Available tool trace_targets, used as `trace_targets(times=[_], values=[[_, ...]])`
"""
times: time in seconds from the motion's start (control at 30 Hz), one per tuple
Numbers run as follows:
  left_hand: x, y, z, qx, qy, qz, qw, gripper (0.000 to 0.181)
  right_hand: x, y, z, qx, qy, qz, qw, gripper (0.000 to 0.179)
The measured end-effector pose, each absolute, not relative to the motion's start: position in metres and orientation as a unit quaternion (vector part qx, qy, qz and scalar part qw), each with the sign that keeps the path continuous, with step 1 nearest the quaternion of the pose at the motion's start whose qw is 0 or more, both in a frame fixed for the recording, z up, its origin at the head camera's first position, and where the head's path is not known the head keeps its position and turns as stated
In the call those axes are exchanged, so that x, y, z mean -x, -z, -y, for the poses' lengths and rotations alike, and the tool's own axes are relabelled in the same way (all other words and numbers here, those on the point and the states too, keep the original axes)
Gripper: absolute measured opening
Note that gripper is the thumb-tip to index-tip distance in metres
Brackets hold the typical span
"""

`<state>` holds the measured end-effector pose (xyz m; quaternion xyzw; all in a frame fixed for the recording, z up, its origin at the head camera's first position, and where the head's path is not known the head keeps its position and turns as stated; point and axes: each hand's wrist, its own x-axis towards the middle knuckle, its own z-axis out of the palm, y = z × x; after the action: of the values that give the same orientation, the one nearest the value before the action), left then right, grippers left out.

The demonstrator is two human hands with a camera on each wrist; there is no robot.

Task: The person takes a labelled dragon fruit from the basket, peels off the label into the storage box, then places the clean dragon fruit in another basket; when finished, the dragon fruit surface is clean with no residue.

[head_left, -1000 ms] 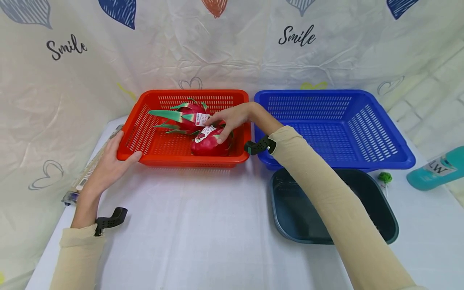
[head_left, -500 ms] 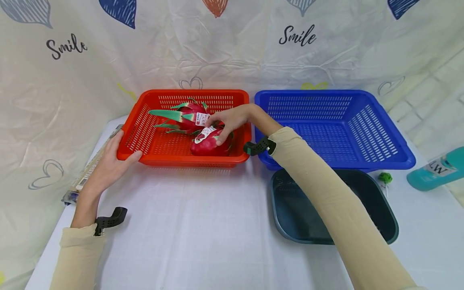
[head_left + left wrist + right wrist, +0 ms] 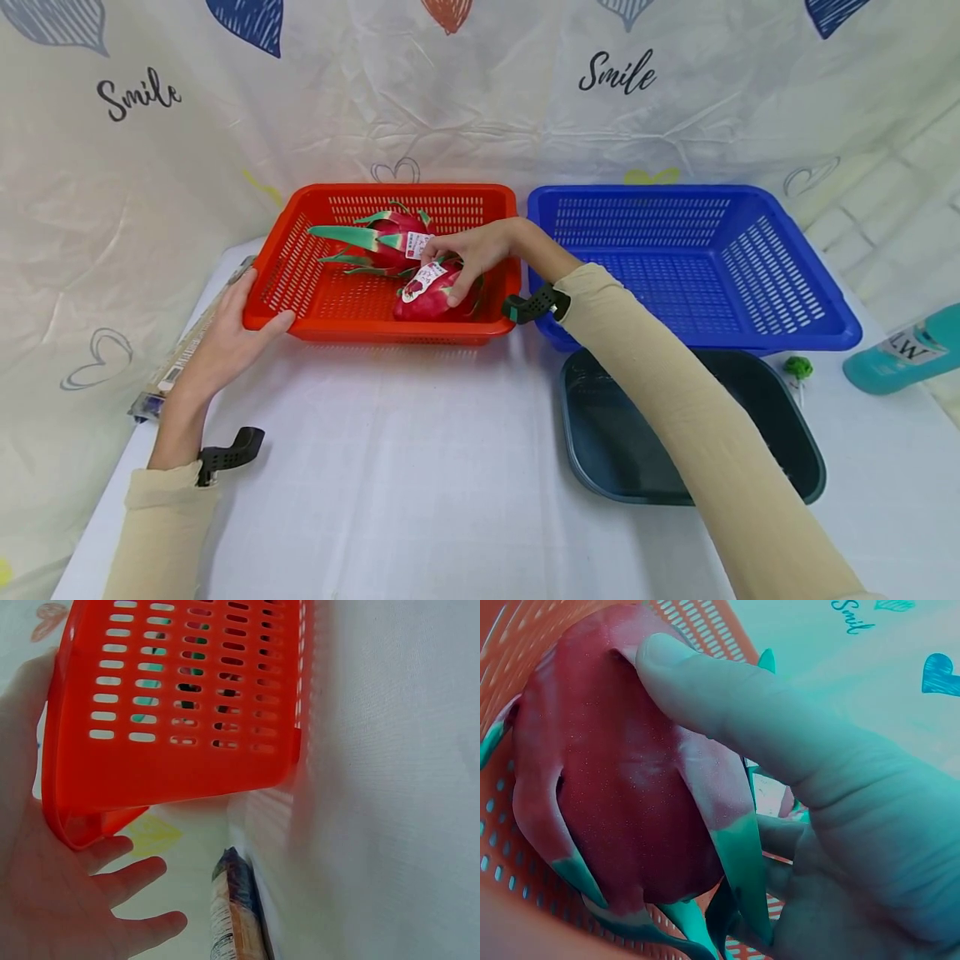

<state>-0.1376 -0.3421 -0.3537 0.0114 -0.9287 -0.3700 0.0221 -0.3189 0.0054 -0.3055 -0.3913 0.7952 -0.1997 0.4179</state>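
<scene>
Gripping the nearer dragon fruit [image 3: 420,307] with thumb and fingers, our right hand [image 3: 480,247] is inside the red basket [image 3: 360,328], where that fruit sits right beside a second dragon fruit [image 3: 405,223]! Our left hand [image 3: 227,340], fingers extended, touches the basket's near-left corner, and we've a blue basket [image 3: 645,287] just to the right.

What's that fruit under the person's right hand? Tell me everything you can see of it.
It looks like a dragon fruit: rounded, pinkish-red, with flap-like scales greening at the tips, and a white printed sticker. It is inside the red basket, toward the near right corner, in front of a second fruit; whether they touch is unclear. The right hand grips it, thumb on its skin.
</scene>
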Motion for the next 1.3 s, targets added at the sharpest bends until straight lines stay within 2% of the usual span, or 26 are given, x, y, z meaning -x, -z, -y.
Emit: trace_targets(times=[0.57,0.9,1.3], values=[[0.137,0.354,0.342,-0.014,0.375,0.927,0.017,0.090,0.317,0.312,0.002,0.436,0.220,-0.798,0.353,0.069],[0.138,0.354,0.342,-0.016,0.373,0.927,0.015,0.090,0.316,0.313,0.008,0.430,0.230,-0.797,0.357,0.068],[0.138,0.355,0.343,-0.018,0.370,0.929,0.017,0.091,0.315,0.315,0.013,0.423,0.245,-0.808,0.328,0.070]])
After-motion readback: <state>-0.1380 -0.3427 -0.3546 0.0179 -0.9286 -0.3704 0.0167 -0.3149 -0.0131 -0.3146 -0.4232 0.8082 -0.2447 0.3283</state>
